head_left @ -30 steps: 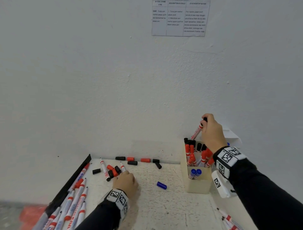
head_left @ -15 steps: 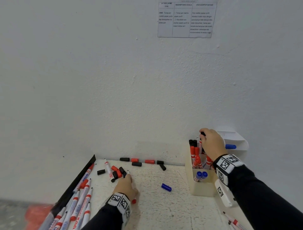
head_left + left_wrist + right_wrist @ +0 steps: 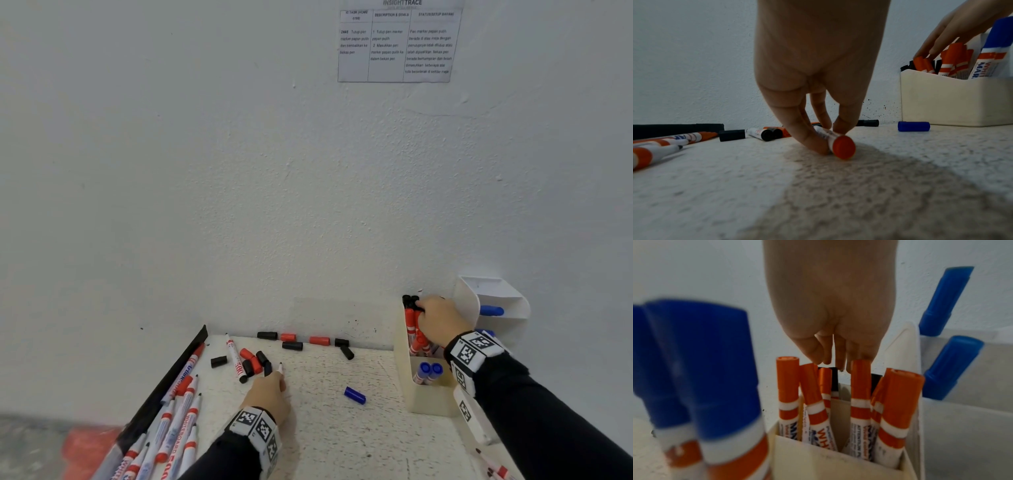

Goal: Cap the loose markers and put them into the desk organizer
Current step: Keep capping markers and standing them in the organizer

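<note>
My left hand [image 3: 279, 378] pinches an uncapped red marker [image 3: 281, 367] that lies on the white table; the left wrist view shows thumb and fingers [image 3: 813, 142] clamped on its barrel just behind the red end [image 3: 844, 147]. At the cream desk organizer [image 3: 421, 401], my right hand [image 3: 419, 306] reaches into the back compartment. Its fingertips [image 3: 818, 356] are gathered on the top of a black-capped marker [image 3: 833, 378] standing among red-capped ones [image 3: 860, 386]. Blue-capped markers [image 3: 430, 370] fill the front compartment.
A loose blue cap [image 3: 355, 395] lies between the hands. Red and black caps [image 3: 319, 340] are strewn along the wall. Several uncapped markers [image 3: 178, 421] lie at the left beside a black strip [image 3: 164, 387]. A white holder with a blue marker [image 3: 491, 310] stands behind the organizer.
My right hand has come down from above the organizer and lowered the black-capped marker into the back compartment. My left hand slid back a little and took hold of the red marker.
</note>
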The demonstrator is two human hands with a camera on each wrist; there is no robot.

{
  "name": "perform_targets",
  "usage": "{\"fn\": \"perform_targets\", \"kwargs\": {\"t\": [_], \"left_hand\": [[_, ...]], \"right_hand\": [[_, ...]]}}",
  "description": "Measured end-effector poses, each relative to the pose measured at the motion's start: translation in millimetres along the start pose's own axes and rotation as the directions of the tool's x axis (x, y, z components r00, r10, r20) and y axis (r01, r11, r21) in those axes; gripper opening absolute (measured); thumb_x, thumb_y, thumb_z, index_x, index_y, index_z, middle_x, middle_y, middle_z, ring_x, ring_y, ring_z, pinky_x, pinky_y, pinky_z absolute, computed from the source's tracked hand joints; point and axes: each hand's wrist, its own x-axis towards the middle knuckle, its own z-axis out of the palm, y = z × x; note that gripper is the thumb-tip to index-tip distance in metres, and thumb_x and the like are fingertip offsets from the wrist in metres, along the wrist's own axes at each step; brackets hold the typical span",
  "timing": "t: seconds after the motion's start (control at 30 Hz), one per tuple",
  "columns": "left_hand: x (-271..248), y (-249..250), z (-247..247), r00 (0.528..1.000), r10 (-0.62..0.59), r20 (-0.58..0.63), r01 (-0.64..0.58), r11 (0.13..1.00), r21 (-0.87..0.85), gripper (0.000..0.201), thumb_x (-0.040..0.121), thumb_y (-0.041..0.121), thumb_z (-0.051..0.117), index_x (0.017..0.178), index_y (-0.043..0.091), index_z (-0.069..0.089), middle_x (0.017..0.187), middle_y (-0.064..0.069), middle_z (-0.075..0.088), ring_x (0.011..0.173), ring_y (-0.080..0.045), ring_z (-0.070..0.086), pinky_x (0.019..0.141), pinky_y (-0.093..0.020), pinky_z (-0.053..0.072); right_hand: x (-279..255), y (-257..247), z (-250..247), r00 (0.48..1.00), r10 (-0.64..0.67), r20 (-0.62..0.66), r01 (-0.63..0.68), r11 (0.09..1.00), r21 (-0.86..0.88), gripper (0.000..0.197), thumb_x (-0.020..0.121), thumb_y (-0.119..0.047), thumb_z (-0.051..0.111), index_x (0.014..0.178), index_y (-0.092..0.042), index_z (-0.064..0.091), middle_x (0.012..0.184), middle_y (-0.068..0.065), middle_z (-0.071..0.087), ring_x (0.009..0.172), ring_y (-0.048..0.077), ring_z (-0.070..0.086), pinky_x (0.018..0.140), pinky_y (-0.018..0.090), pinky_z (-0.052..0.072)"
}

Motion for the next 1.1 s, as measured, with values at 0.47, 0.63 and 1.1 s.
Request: {"fn": "perform_targets", "kwargs": {"t": [0.47,0.63,1.1], "left_hand": [[-3.5,-0.8,0.3,1.000,0.013,-0.008,-0.013,1.000,-0.016,0.032,0.091,0.014,0.052,0.122,0.018,0.049,0.125,-0.004,0.048,0.107,-0.015,0.056,0.092,-0.020,0.047],[-5.2,-0.9,0.6,1.000,0.021,-0.010,-0.021,1.000,-0.009,0.030,0.092,0.015,0.050,0.122,0.017,0.049,0.124,-0.005,0.047,0.104,-0.015,0.056,0.092,-0.020,0.045],[-7.0,-3.0,-1.1,0.999,-0.026,-0.039,0.020,0.991,-0.135,0.049,0.088,0.011,0.057,0.133,0.016,0.037,0.129,-0.006,0.050,0.111,-0.019,0.057,0.091,-0.025,0.051]], "right_hand": [[-5.7,4.0,2.9,0.990,-0.082,0.115,0.094,0.990,-0.108,0.053,0.098,-0.025,0.031,0.148,-0.021,0.013,0.156,0.002,0.016,0.136,0.022,0.032,0.110,0.039,0.032],[-6.5,3.4,6.9,0.996,-0.048,0.074,0.060,0.983,-0.171,0.052,0.098,-0.029,0.030,0.146,-0.015,0.019,0.155,0.002,0.018,0.135,0.023,0.032,0.109,0.042,0.032],[-12.2,-0.7,11.4,0.995,-0.096,0.018,0.097,0.945,-0.313,0.050,0.096,-0.042,0.029,0.140,-0.017,0.032,0.151,0.003,0.028,0.137,0.022,0.025,0.112,0.039,0.023]]}}
